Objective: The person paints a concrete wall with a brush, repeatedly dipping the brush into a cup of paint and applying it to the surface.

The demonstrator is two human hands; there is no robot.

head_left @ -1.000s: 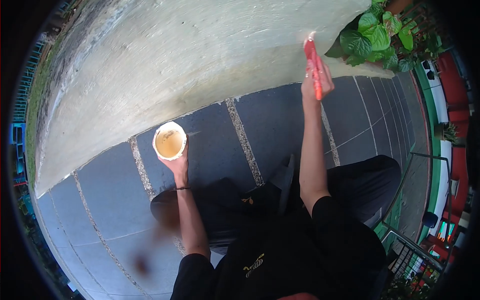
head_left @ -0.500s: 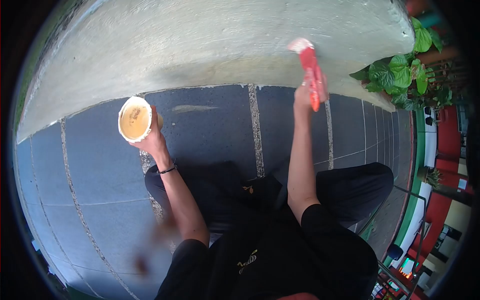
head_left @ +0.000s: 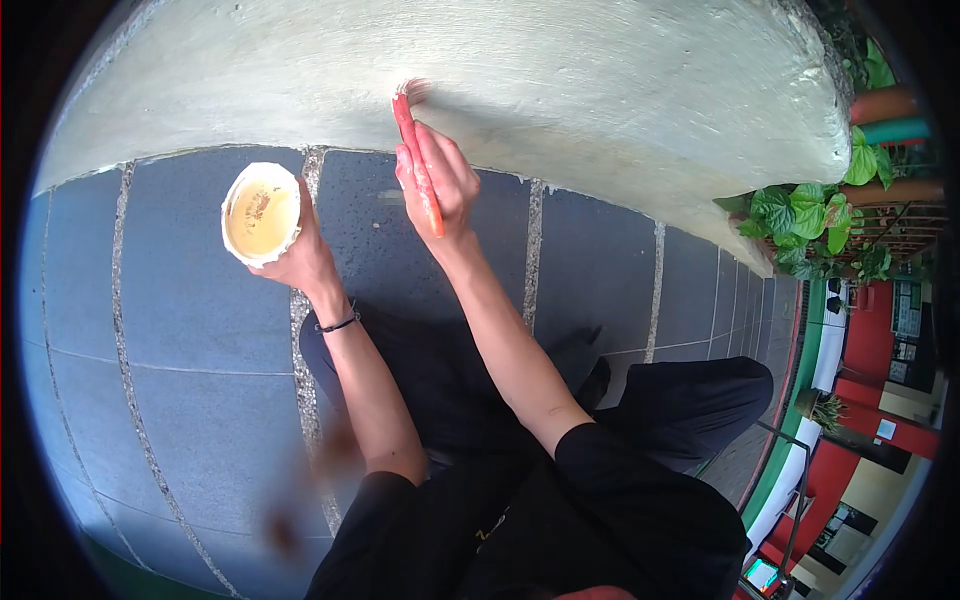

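My right hand [head_left: 443,183] grips a red paintbrush [head_left: 415,145] by its handle, fingers wrapped round it. The pale bristles touch the low cream wall [head_left: 560,90], a little above the floor line. My left hand [head_left: 305,252] holds a paint cup [head_left: 262,213] with a rough white rim, its fingers round the side. Inside the cup is a cream-yellow liquid with brown specks on top. The cup is above the tiles, left of the brush and apart from the wall.
Dark grey floor tiles [head_left: 210,320] with pebbled strips run up to the wall. Green leafy plants [head_left: 800,215] grow by the wall's right end. A thin metal frame [head_left: 795,500] and a potted plant [head_left: 822,408] are further right.
My right hand has swept the paintbrush leftward along the wall, nearer to the cup. My left hand still holds the cup. The camera view has shifted slightly.
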